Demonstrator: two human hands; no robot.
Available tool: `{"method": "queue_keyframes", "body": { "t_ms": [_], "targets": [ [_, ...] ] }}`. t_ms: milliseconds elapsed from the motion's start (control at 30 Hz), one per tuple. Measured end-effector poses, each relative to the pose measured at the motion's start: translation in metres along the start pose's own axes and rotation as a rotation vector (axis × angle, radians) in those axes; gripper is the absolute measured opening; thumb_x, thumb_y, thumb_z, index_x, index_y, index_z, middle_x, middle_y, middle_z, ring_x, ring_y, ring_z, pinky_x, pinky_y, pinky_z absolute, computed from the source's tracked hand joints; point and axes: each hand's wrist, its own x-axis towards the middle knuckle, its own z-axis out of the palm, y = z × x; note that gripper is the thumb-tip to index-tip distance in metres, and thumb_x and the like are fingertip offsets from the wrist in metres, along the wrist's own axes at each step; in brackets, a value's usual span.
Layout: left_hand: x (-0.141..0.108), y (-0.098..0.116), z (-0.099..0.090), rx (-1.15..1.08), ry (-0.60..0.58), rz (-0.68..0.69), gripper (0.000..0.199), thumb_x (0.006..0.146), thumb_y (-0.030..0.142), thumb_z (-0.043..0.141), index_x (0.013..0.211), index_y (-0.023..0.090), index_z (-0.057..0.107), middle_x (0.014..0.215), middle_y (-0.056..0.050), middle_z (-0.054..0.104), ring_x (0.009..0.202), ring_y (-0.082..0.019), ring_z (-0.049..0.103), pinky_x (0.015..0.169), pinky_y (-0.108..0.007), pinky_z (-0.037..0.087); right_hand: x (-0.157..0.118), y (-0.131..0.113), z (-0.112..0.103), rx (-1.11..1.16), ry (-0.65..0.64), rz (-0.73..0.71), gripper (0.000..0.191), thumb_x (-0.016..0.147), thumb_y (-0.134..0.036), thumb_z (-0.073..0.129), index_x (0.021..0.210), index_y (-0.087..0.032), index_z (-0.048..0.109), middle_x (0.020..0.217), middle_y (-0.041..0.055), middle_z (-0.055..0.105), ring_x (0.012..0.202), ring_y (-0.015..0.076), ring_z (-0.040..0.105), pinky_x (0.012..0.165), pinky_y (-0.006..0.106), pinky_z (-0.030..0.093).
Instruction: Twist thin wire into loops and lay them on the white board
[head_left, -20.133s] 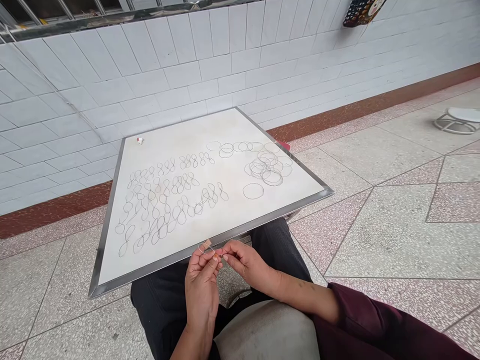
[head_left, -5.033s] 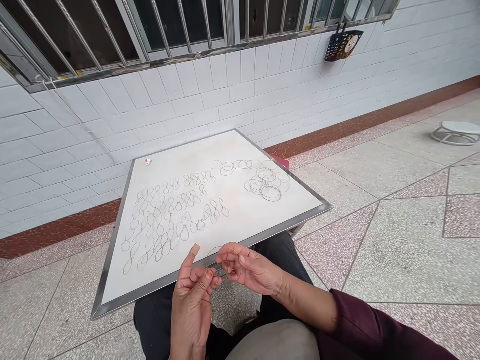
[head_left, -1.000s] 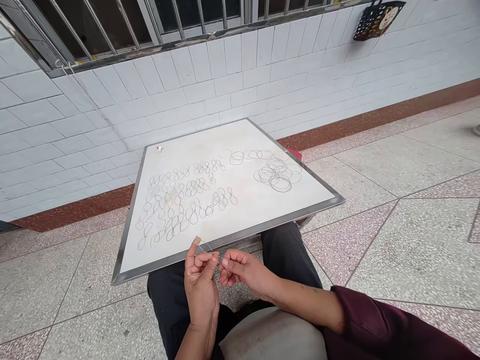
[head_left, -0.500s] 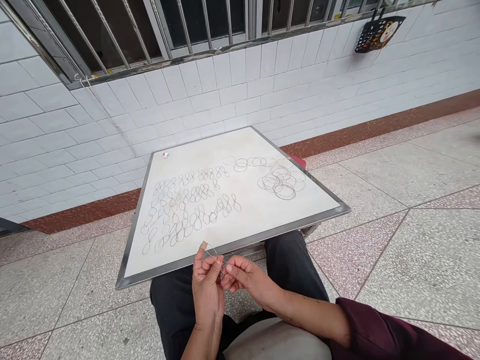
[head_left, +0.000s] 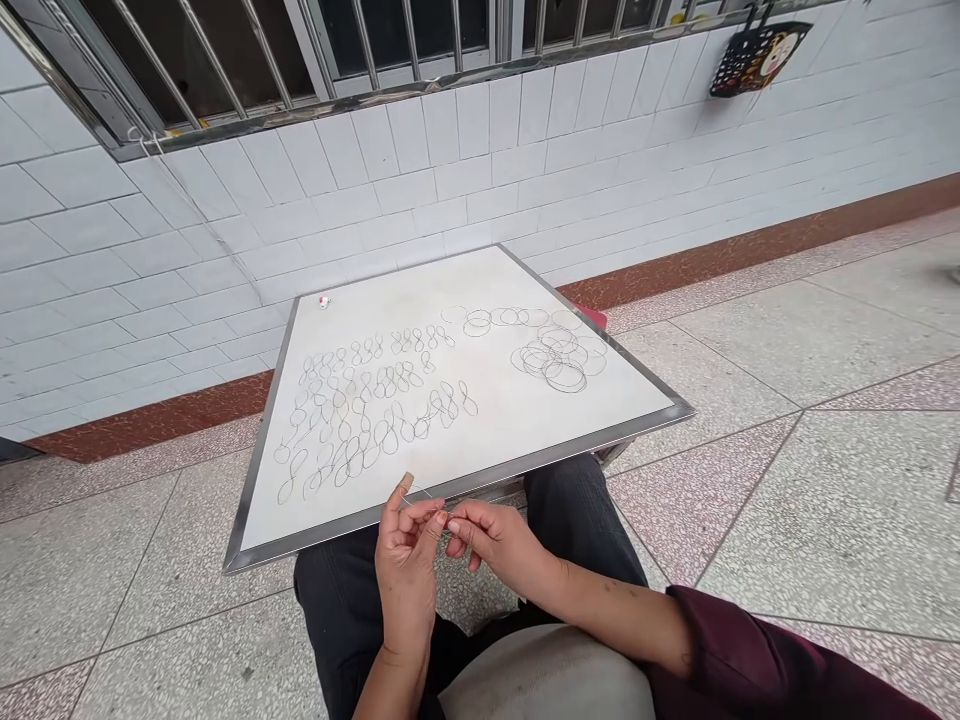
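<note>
Close to the table's front edge, my left hand (head_left: 411,555) pinches a thin wire loop (head_left: 429,494) between thumb and finger. Its index finger points up and wears a tan wrap (head_left: 406,481) at the tip. My right hand (head_left: 491,540) is closed on the same wire, fingertips against those of the left. The wire is very thin, and the part between the fingertips is hidden. Beyond my hands, several wires twisted into figure-eights (head_left: 386,435) lie in rows on the white table (head_left: 495,440). Plain round wire rings (head_left: 562,375) lie in a loose pile at the right.
A small red and white object (head_left: 324,302) sits in the table's far left corner. Behind stands a white tiled wall (head_left: 450,185) with a barred window (head_left: 405,50). A dark patterned basket (head_left: 759,58) hangs at the upper right. My legs (head_left: 570,520) are under the table edge.
The view has shifted slightly. My fingertips have come closer together on the wire, and the loop near the left index finger has changed its shape a little. The wires on the table lie as before.
</note>
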Motion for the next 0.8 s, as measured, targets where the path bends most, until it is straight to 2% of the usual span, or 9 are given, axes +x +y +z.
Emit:
{"method": "queue_keyframes", "body": {
  "t_ms": [200,367,500,633,800],
  "targets": [
    [-0.0009,0.0064,-0.0008,0.033,-0.047,-0.016,0.062,0.082,0.037,0.071,0.139,0.023,0.049,0.102,-0.007,0.072,0.098,-0.020,0.064,0.090,-0.035,0.049,0.0022,0.0014,-0.0006,0.028,0.021,0.015,0.037,0.087,-0.055,0.058,0.088,-0.019,0.068,0.070,0.0012,0.068,0.048,0.0105,0.055,0.047,0.024,0.048],
    [0.0007,0.0011,-0.0038,-0.112,-0.077,-0.041,0.057,0.084,0.039,0.069,0.137,0.025,0.052,0.108,-0.007,0.071,0.092,-0.018,0.065,0.091,-0.034,0.049,0.0018,0.0002,-0.0007,-0.010,0.025,-0.024,0.036,0.089,-0.054,0.056,0.095,-0.021,0.070,0.072,0.0019,0.068,0.059,0.0142,0.062,0.050,0.025,0.051],
    [0.0031,-0.0023,-0.0041,-0.160,-0.042,-0.094,0.060,0.078,0.037,0.075,0.133,0.023,0.057,0.095,-0.006,0.073,0.094,-0.019,0.066,0.090,-0.033,0.049,-0.0010,-0.0027,-0.0032,-0.077,-0.012,-0.078,0.033,0.093,-0.050,0.053,0.101,-0.023,0.069,0.077,0.0023,0.068,0.071,0.0168,0.065,0.056,0.026,0.053],
    [0.0029,-0.0001,-0.0034,-0.218,-0.042,-0.107,0.058,0.076,0.032,0.078,0.130,0.022,0.060,0.081,-0.002,0.072,0.083,-0.015,0.065,0.085,-0.029,0.050,-0.0019,-0.0045,-0.0073,-0.152,-0.014,-0.131,0.033,0.095,-0.050,0.048,0.095,-0.022,0.067,0.076,0.0021,0.066,0.067,0.0155,0.061,0.058,0.026,0.049],
    [0.0002,0.0046,-0.0023,-0.273,-0.069,-0.135,0.056,0.073,0.030,0.080,0.126,0.022,0.063,0.079,-0.001,0.071,0.080,-0.013,0.064,0.079,-0.025,0.049,0.0001,-0.0050,-0.0077,0.028,0.046,-0.136,0.027,0.090,-0.048,0.060,0.099,-0.023,0.059,0.076,-0.0013,0.059,0.064,0.0126,0.053,0.059,0.025,0.044]
  ]
}}
